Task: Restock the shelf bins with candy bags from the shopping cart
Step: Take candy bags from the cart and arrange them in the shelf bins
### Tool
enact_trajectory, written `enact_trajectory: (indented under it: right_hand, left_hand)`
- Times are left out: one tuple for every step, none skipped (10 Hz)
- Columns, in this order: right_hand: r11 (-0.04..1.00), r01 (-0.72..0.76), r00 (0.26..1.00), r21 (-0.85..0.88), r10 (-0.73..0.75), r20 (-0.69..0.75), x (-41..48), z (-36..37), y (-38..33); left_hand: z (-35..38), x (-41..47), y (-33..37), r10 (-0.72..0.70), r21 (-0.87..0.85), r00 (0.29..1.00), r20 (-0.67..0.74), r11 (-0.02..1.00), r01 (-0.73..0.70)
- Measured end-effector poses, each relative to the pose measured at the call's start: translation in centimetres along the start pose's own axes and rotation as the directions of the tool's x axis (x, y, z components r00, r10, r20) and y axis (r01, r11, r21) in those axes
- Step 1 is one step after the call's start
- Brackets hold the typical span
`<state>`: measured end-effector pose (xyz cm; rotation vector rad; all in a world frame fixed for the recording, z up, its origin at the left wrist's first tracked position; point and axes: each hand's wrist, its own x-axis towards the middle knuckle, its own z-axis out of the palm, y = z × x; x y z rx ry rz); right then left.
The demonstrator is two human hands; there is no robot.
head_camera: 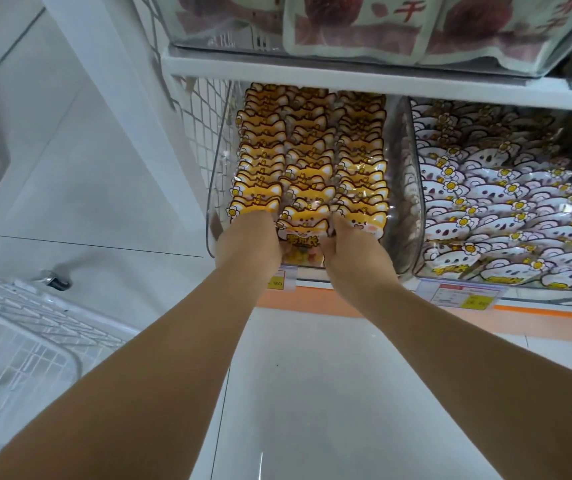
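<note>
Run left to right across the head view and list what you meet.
White wire cart → wire mesh side panel → left hand → front orange fox candy bag → right hand → white koala candy bags.

Both bare forearms stretch forward and slightly inward from the lower corners of the view, wrists nearly straight, backs of the hands turned up. The left hand [246,242] and the right hand [359,249] sit side by side at the same reach, near each other but apart. Their fingers point forward and dip down out of sight, so only the knuckles and backs show. The inner edge of each hand curls toward the other and touches a side edge of the front fox-faced candy bag [303,233], which stands between the fingers of the two hands. Whether either hand truly grips it cannot be told
</note>
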<state>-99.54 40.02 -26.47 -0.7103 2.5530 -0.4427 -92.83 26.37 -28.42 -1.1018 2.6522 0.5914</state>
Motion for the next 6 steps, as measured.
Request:
enact_trajectory:
  right_hand:
    - [0.999, -0.018, 0.999, 0.043, 0.017, 0.038, -0.3, 0.1, 0.3]
    - [0.998, -0.021, 0.999, 0.064, 0.018, 0.047, -1.4, -0.2, 1.0]
    - [0.999, -0.006, 0.999, 0.053, 0.004, 0.034, -2.7, -1.4, 1.3]
    - [1.0, 0.025, 0.994, 0.014, -0.027, 0.109, -4.6, -3.4, 1.2]
    - [0.997, 0.077, 0.963, -0.024, -0.068, 0.261, -7.3, -6.0, 0.5]
    - [0.987, 0.16, 0.938, -0.005, -0.151, 0.313, -10.8, -12.0, -1.5]
  left_hand:
    - [0.2, 0.2, 0.3, -0.023, -0.044, 1.0, 0.016, 0.999, 0.024]
    - [-0.5, -1.5, 0.4, -0.04, -0.175, 0.999, 0.009, 0.984, 0.041]
    - [-1.9, -4.1, 0.4, -0.043, -0.281, 0.995, -0.095, 0.96, 0.015]
    - [-3.5, -7.3, 0.9, -0.03, -0.31, 0.991, -0.129, 0.951, -0.012]
    - [-5.9, -11.4, 2.3, 0.04, -0.384, 0.999, -0.013, 0.923, -0.042]
    - [-10.5, -16.0, 4.7, 0.043, -0.512, 0.999, -0.014, 0.858, -0.044]
